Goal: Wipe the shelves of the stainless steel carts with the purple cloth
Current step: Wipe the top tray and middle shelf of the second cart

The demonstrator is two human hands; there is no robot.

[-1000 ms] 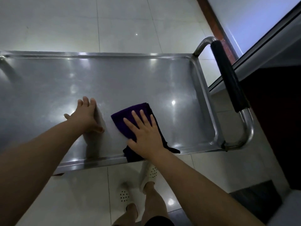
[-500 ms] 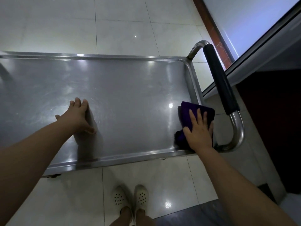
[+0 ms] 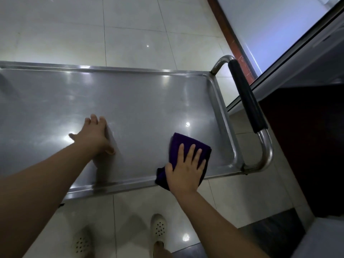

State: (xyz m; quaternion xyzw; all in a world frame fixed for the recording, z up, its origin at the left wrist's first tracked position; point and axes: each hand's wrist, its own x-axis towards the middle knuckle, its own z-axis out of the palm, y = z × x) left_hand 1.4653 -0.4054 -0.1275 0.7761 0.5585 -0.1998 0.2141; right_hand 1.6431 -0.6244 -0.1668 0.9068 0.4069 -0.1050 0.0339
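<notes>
Since the earlier frame, right hand (image 3: 185,169) and purple cloth (image 3: 186,146) have slid left, away from the cart's handle (image 3: 247,101). Fingers spread, it presses the cloth flat near the shelf's (image 3: 139,108) front rim. Left hand (image 3: 94,135) rests open on the shelf.

Left hand (image 3: 94,135) flat, fingers straight; right hand (image 3: 185,169) spread flat.
</notes>
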